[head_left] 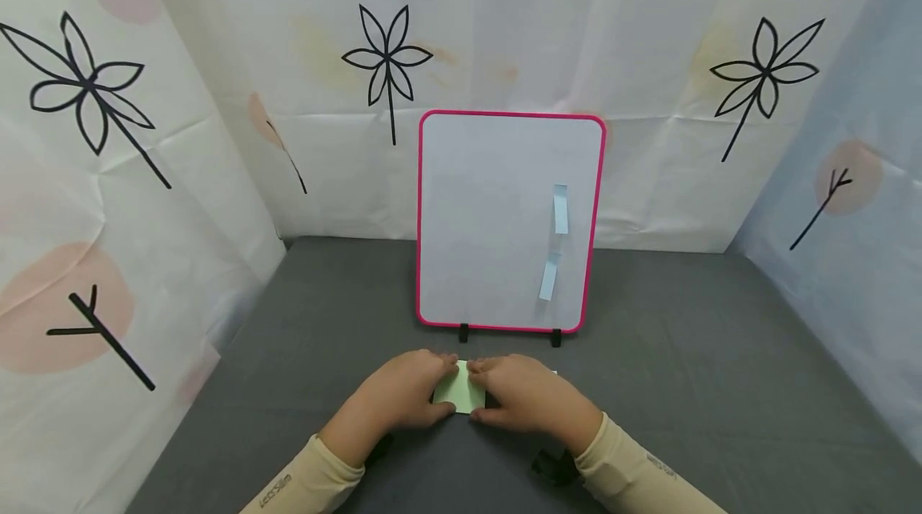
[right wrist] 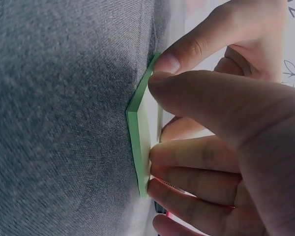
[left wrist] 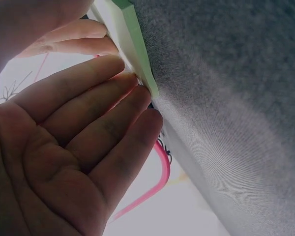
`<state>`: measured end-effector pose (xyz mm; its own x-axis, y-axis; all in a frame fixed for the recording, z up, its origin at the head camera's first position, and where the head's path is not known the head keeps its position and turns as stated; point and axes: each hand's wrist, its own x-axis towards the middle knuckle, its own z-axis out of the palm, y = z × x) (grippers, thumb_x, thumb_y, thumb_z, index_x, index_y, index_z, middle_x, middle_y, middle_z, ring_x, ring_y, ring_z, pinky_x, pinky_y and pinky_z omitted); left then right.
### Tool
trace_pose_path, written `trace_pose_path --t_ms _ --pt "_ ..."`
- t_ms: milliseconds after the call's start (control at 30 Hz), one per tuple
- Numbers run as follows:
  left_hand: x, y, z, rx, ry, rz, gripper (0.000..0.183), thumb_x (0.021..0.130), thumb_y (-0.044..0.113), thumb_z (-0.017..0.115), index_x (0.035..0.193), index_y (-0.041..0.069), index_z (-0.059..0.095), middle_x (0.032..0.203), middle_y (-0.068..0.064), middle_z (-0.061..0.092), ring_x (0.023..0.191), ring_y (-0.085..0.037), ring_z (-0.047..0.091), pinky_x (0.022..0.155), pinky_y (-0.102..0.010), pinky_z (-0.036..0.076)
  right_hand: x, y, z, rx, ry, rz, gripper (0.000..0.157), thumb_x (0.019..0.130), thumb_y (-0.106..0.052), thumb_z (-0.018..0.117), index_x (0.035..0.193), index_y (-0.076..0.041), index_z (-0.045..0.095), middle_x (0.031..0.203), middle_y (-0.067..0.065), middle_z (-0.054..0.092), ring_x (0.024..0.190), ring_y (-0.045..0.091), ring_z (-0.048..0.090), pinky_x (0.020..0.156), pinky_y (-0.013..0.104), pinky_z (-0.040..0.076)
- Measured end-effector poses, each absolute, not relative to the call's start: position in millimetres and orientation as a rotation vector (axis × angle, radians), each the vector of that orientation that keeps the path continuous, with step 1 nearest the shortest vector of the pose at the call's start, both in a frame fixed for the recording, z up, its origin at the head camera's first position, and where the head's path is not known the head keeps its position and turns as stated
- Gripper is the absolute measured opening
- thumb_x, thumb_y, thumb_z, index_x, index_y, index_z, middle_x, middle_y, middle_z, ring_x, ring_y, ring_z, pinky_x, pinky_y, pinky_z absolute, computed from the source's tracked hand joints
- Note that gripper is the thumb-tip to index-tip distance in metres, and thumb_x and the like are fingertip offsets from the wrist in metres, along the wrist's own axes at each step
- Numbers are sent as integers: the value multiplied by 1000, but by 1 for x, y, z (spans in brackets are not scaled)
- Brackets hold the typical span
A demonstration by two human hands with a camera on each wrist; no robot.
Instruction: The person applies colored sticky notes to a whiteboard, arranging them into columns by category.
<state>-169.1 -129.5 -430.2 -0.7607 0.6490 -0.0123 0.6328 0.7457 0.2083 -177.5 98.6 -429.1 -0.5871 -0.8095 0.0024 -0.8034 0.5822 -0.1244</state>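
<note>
On the grey counter (head_left: pixel 691 370), we saw the green note pad (head_left: pixel 463 392) lying before the pink-framed whiteboard (head_left: pixel 490 218). The left hand (head_left: pixel 405 391) and right hand (head_left: pixel 529 395) touched it, fingers nearly straight; only the wrist views showed us its thick edge.

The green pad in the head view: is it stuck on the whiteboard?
No: the green pad lies on the grey surface in front of the whiteboard.

Head view: upper corners of green pad (head_left: pixel 461 391) covered by left hand (head_left: pixel 405 390) and right hand (head_left: pixel 529 394); white sliver (head_left: pixel 555 372) mostly hidden, unidentifiable; lettering (head_left: pixel 276 490) on left sleeve (head_left: pixel 317 472) too small to be read. Left wrist view: pad cut off by top edge
</note>
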Motion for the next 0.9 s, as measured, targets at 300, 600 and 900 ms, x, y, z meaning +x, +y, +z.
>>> trace_pose_path --t_ms 300,600,900 --pt "-167 -131 -431 1058 2857 267 49 90 35 84 128 7 73 138 -10 72 113 -24 73 94 -38 60 -176 96 -432 -1400 2774 -121 38 95 -35 81 123 -10 77 138 7 73 118 16 73 92 35 61" --pt "-167 -131 -434 1048 2848 285 51 89 37 86 128 7 73 139 -10 72 107 -22 73 88 -34 59 -177 96 -433 -1403 2785 -92 40 94 -36 82 124 -10 77 138 6 73 118 16 74 94 35 61" --pt "-168 -130 -430 1039 2834 290 54 89 37 86 131 6 72 139 -11 71 104 -21 72 86 -33 58 -176 97 -429 -1396 2778 -124 39 93 -34 82 124 -9 78 137 7 73 118 16 74 94 35 61"
